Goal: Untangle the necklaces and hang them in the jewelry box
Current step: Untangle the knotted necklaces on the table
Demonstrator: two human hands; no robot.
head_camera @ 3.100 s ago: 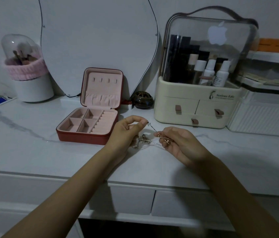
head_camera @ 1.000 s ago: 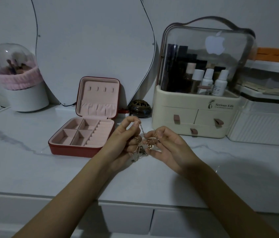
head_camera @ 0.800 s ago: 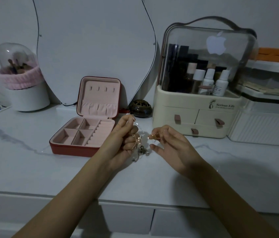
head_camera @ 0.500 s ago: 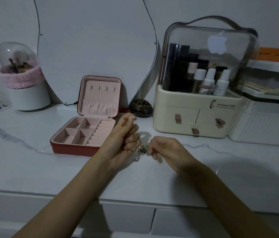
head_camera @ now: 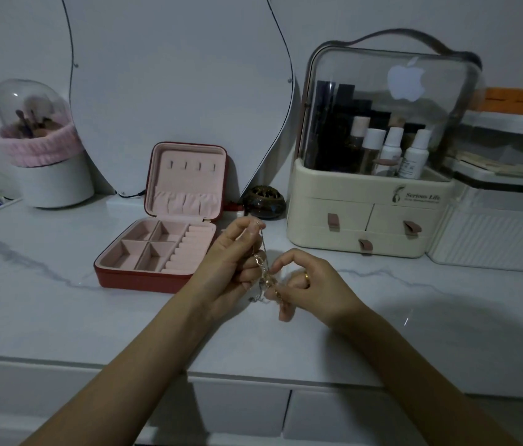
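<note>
A tangle of thin gold and silver necklaces (head_camera: 264, 271) hangs between my two hands above the marble tabletop. My left hand (head_camera: 231, 262) pinches a chain end high between thumb and forefinger, with more chain caught in its curled fingers. My right hand (head_camera: 308, 281), wearing a ring, pinches the tangle lower down with its fingertips. The red jewelry box (head_camera: 157, 278) lies open to the left of my hands; its pink lid (head_camera: 186, 178) stands upright with a row of small hooks, and no necklaces are on them.
A cream cosmetic organizer (head_camera: 369, 220) with a clear dome stands behind my right hand. A small dark round pot (head_camera: 265, 206) sits by the box lid. A mirror (head_camera: 176, 85) leans on the wall, a brush holder (head_camera: 48, 149) is far left, and white containers (head_camera: 498, 233) are far right.
My left hand has lifted the chain end higher, so the chain hangs vertically. My right hand turned and moved in under it, pinching the tangle from the right.
</note>
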